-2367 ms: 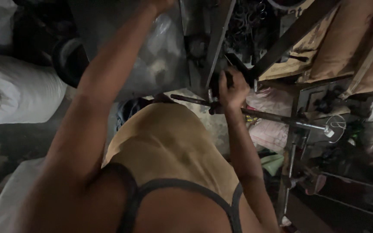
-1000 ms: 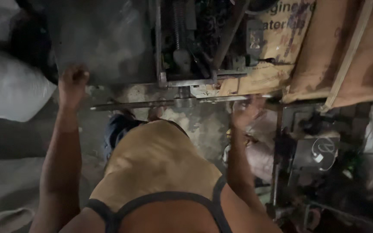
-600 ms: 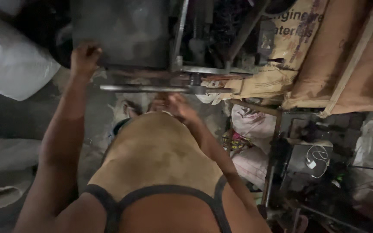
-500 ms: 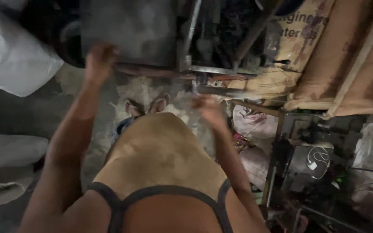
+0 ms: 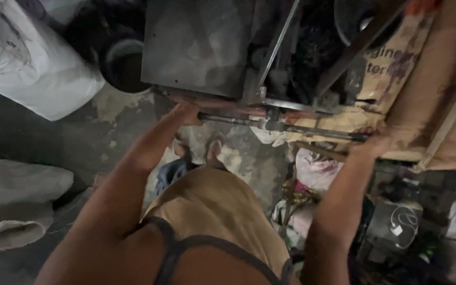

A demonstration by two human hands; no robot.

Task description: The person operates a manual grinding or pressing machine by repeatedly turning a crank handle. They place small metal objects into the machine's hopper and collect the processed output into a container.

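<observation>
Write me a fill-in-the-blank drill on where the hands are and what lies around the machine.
1. Both hands, left hand and right hand, grip a long metal ____ at the machine's front.
2. The big sack at upper left is ____ in colour.
3. The person's feet stand on the floor ____ the hands.
4. The round bucket sits to the ____ of the machine.

Missing words: rod; white; between; left

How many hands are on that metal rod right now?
2: the left hand grips the metal rod's left end, and the right hand holds its right end near the cardboard.
</observation>
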